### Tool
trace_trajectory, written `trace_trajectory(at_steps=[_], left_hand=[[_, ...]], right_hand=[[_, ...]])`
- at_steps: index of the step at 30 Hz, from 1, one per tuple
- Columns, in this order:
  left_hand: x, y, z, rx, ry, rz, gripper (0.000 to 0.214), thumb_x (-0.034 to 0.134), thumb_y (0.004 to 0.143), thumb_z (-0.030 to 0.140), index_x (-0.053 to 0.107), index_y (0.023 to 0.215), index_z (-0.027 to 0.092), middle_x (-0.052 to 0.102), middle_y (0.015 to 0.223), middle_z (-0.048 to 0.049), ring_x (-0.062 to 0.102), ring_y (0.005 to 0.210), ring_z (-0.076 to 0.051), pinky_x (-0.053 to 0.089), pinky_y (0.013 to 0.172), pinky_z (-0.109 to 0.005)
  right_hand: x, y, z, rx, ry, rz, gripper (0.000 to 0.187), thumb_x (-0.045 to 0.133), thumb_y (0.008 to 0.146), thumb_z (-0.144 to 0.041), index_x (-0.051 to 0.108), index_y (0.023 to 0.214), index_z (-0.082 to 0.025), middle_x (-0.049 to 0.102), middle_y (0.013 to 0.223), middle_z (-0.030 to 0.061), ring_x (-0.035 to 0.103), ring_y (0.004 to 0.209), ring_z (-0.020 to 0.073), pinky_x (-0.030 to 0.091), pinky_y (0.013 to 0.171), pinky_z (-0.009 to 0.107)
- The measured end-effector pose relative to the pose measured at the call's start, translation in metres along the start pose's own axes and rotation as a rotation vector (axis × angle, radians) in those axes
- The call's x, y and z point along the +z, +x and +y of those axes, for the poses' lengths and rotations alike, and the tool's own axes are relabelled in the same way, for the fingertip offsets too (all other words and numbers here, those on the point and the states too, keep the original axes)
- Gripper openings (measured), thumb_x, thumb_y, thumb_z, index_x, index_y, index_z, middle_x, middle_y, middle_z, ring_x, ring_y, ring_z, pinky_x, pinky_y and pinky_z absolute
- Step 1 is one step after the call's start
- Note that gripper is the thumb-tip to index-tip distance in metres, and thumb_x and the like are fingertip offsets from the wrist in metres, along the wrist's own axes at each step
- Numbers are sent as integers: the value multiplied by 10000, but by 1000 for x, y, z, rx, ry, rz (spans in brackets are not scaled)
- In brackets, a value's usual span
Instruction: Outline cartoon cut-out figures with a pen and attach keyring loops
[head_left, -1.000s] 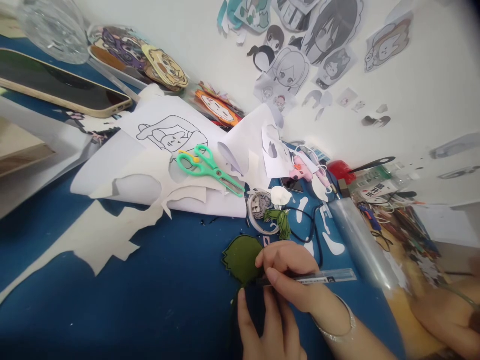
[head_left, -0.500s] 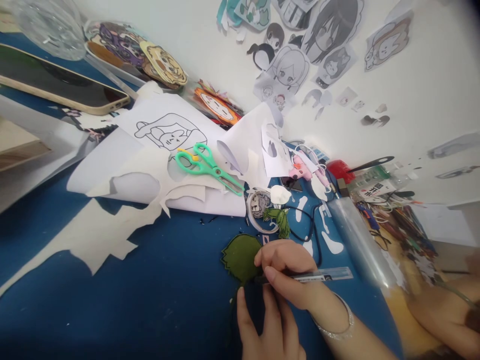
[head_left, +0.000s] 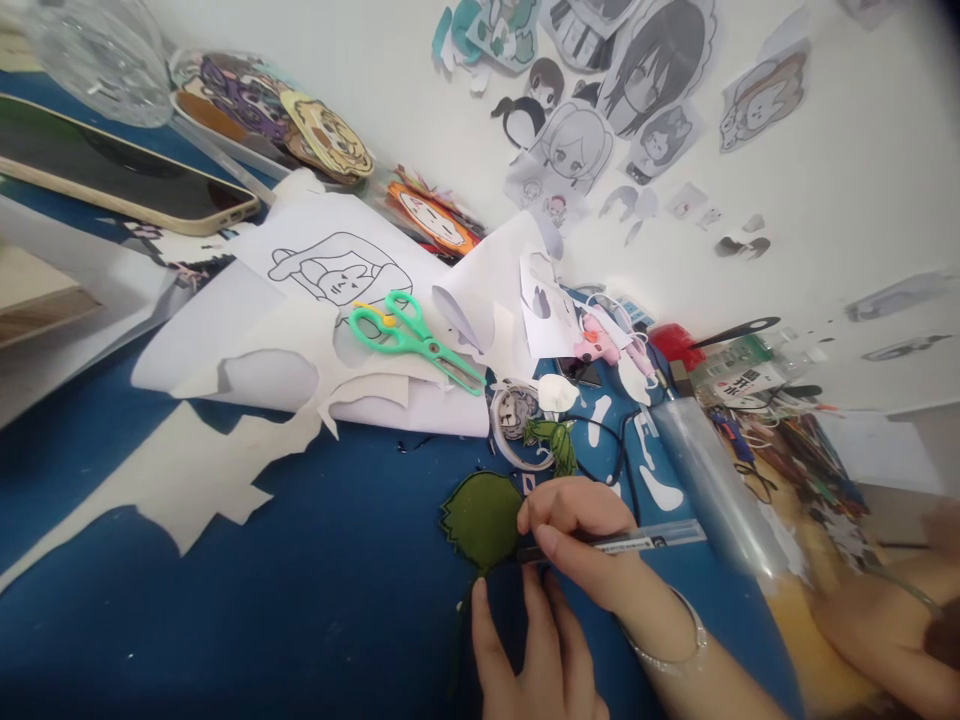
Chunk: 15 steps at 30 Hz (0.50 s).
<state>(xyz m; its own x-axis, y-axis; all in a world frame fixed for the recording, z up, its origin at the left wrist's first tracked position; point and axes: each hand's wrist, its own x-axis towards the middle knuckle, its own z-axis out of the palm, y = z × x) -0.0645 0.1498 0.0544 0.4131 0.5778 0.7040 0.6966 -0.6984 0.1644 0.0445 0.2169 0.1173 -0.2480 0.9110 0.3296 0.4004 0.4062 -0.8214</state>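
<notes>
A dark green leaf-like cutout (head_left: pixel 484 518) with a zigzag left edge lies flat on the blue tabletop; it looks like felt. My right hand (head_left: pixel 589 540) is closed around a pen (head_left: pixel 637 541) with a clear barrel, its dark tip end at the cutout's lower right edge. Below it, my left hand (head_left: pixel 536 650) has its fingers spread. The left index fingertip touches the cutout's narrow lower end, and the other fingers rest near the pen tip. A thin strip trails down from the cutout, partly beside my left hand.
Green scissors (head_left: pixel 420 345) lie on white paper (head_left: pixel 450 415) and pale scraps (head_left: pixel 217 480). Beyond my right hand sit a tape roll (head_left: pixel 516 415), green scraps (head_left: pixel 559 445), a pink glue gun (head_left: pixel 600 340) and a clear tube (head_left: pixel 720 490). Another person's arm (head_left: pixel 877 620) is at right.
The pen tip and my right fingers have shifted slightly right along the cutout's edge. My left hand stays in nearly the same place. The whole view has moved a little.
</notes>
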Motion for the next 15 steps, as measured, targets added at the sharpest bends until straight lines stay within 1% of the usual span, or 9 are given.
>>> trace_trajectory(at_steps=[3,8,15], left_hand=[[0,-1,0,10,-12,13,276,417,787,207,651,656,274,684,845,16,507,1008,-286,326,881,-598],[-2,0,-1,16,-3,0,289,406,790,182,654,668,267,689,863,10,519,1002,-294,334,878,-599],[-3,0,-2,29,-31,-36,284,411,810,221,656,680,280,689,870,20,499,1015,-287,328,873,-599]], right_hand=[[0,1,1,-12,-15,-16,307,491,770,-66,283,600,-215,412,553,-32,510,533,122,454,502,232],[-1,2,2,-13,-5,-34,301,488,758,-62,285,596,-216,398,552,-34,499,530,123,445,506,236],[-1,0,1,2,-2,-19,306,494,764,-59,285,599,-210,399,557,-41,512,530,116,428,502,224]])
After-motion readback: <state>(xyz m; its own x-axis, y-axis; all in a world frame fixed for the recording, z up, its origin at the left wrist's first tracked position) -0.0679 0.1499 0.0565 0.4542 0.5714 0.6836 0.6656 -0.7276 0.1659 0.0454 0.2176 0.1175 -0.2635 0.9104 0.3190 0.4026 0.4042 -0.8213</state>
